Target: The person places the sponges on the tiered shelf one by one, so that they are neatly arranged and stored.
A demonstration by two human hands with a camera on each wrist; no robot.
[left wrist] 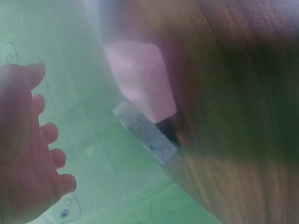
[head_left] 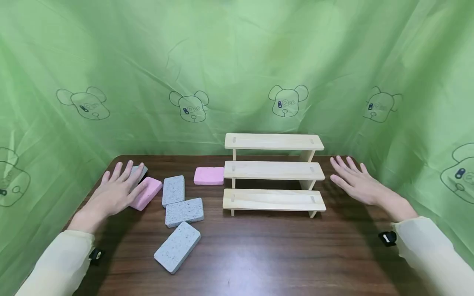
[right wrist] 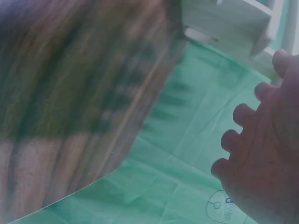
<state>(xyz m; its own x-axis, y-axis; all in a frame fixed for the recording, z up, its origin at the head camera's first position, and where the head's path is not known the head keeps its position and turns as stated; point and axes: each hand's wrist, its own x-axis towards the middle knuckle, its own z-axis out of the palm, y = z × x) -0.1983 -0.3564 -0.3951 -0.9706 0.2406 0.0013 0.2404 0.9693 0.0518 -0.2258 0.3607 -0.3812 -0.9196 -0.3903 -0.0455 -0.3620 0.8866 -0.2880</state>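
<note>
My left hand (head_left: 112,193) hovers over the table's left side, its fingers spread and holding nothing. Beneath and beside it lie a pink sponge (head_left: 149,192) and a grey sponge (head_left: 142,169), both partly hidden by the hand in the head view. The left wrist view shows that pink sponge (left wrist: 142,79) and grey sponge (left wrist: 147,133) apart from the fingers. On the right, my right hand (head_left: 357,183) is held out with straight fingers, nothing in it. It is nearest to a three-step wooden shelf (head_left: 274,169), which stands to its left without touching it.
Several speckled grey sponges lie left of centre: one upright (head_left: 173,191), one touching it crosswise (head_left: 184,212), one slanted in front (head_left: 177,247). Another pink sponge (head_left: 209,176) lies against the shelf's left side. Green curtain (head_left: 237,61) encloses the brown wooden table (head_left: 274,255).
</note>
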